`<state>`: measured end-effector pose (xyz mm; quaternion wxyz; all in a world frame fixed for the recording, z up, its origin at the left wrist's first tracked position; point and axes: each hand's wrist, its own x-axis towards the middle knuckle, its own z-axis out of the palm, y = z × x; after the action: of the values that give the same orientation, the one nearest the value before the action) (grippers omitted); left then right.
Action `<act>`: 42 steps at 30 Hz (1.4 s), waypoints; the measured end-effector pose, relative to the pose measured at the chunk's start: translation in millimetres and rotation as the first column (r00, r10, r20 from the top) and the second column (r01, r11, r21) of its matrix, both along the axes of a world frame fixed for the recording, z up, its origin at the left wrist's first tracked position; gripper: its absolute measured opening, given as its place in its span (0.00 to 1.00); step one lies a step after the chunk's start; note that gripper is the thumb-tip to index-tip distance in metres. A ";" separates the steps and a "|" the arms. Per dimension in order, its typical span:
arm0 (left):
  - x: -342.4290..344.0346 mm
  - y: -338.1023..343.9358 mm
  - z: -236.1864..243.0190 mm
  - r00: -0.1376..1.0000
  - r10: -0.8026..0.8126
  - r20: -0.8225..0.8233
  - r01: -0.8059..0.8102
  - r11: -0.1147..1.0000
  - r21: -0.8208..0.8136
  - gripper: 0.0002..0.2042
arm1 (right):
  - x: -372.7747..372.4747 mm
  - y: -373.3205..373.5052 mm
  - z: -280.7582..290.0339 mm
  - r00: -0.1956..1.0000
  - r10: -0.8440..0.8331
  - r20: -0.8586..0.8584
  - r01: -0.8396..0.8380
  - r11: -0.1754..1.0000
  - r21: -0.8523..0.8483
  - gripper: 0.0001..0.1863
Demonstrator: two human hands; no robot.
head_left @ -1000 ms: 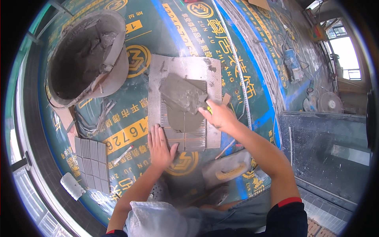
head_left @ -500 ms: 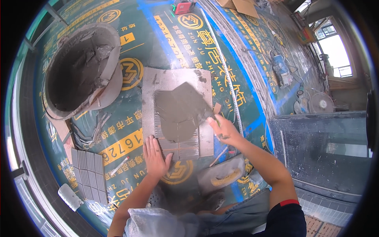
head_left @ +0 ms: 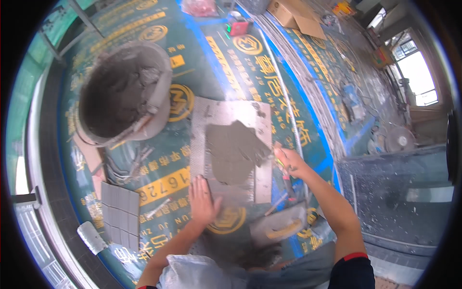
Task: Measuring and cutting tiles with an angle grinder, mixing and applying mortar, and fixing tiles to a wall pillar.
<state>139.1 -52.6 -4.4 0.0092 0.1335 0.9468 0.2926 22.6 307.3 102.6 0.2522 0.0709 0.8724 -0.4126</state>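
Observation:
A grey ribbed tile sheet [head_left: 236, 190] lies on a pale textured board [head_left: 262, 188] on the floor. Wet grey mortar [head_left: 231, 154] covers most of the sheet; its lower strip shows. My left hand [head_left: 203, 202] rests with fingers extended at the sheet's lower left edge, holding nothing. To the right, my right hand [head_left: 292, 164] is closed around the handle of a trowel [head_left: 263, 153], whose mortar-coated blade reaches to the right side of the mortar. The blade's outline blends into the mortar, and the fingers cover much of the handle.
A large bucket of mortar [head_left: 161, 108] stands at upper left. Grey ribbed tiles [head_left: 120, 214] lie at lower left. Near my knees is a plastering float [head_left: 279, 224], with a red-handled tool [head_left: 288, 187] above it. A dark glossy panel [head_left: 399, 197] stands at right.
The view has shifted, so the scene sits lower and further right. My right hand and trowel have drawn rightward off the mortar's middle. My left hand stays at the sheet's lower left edge.

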 end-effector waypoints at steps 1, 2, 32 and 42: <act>-1.6 -0.3 -0.3 1.000 -0.005 0.016 0.005 1.000 0.012 0.46 | -0.8 -8.9 -8.3 0.997 0.056 -0.055 -0.055 0.998 0.021 0.29; -0.3 5.5 -0.4 0.999 -0.016 0.033 0.015 0.999 0.028 0.46 | 4.4 -16.4 -8.5 0.988 0.104 -0.111 -0.099 0.994 0.049 0.29; -84.0 -109.4 -5.2 0.944 0.273 -0.186 -0.236 0.951 0.199 0.09 | 115.1 -57.6 29.5 0.901 0.367 0.229 -0.353 0.930 -0.102 0.27; -90.5 -107.7 -14.7 0.950 0.306 -0.069 -0.281 0.929 0.242 0.09 | 115.8 -92.2 4.0 0.802 0.534 0.269 -0.592 0.772 0.233 0.28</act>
<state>48.6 -160.4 -19.1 -0.1000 0.0056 0.9151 0.3906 138.4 215.1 106.6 0.4313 -0.1180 0.8783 -0.1691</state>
